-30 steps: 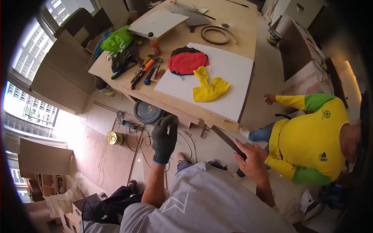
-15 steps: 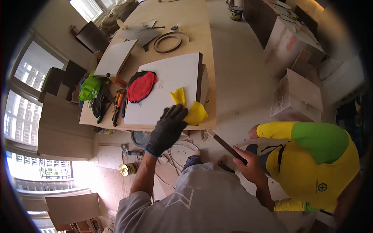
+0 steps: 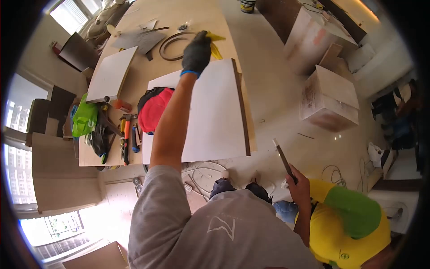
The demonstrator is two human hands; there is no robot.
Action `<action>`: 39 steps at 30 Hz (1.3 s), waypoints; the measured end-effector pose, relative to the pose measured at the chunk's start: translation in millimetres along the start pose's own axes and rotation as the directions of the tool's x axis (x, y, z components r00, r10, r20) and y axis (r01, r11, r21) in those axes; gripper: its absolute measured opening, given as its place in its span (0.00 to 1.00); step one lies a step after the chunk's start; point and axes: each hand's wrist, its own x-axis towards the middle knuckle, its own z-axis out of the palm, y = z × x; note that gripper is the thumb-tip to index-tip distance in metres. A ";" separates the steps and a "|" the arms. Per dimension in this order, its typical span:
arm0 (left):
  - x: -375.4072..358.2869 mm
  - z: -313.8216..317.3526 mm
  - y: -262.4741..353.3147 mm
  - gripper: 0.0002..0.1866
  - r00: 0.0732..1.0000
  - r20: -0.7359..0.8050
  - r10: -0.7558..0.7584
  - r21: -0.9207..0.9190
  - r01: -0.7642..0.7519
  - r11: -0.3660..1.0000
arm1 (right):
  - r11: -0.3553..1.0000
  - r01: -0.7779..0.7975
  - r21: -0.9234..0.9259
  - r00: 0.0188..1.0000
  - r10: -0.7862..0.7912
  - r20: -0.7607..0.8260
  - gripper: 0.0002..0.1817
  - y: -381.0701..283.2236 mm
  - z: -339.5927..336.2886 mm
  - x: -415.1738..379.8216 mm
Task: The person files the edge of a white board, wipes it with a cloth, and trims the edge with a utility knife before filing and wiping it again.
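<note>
My left hand [image 3: 197, 53], in a dark glove with a blue cuff, is stretched out over the far edge of a white panel [image 3: 210, 116]. Its fingers are closed on a yellow cloth [image 3: 216, 52], whose loose ends stick out to the right. A red and black cloth pad [image 3: 154, 110] lies on the panel, partly behind my forearm. Bare and held low at the right, my right hand [image 3: 299, 184] grips a long, flat, dark file-like tool [image 3: 282, 157] with a pale tip, pointing up and away.
The wooden workbench [image 3: 179, 11] also bears a coil of edging strip [image 3: 163, 49], a smaller white panel [image 3: 112, 74], a hammer [image 3: 126, 139] and a green bag [image 3: 85, 117]. A co-worker in yellow and green [image 3: 349, 219] bends at the right. White boxes [image 3: 331, 98] stand beyond; cables cross the floor.
My left hand has moved from the panel's near edge to beyond its far edge, carrying the yellow cloth. My right hand has tilted the tool more upright. The co-worker appears lower in view.
</note>
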 end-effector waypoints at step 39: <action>-189.9 95.1 324.9 0.20 0.932 0.054 -0.357 -0.417 0.346 0.840 | 0.878 -0.423 0.224 0.904 0.393 0.167 0.19 326.0 -208.9 128.7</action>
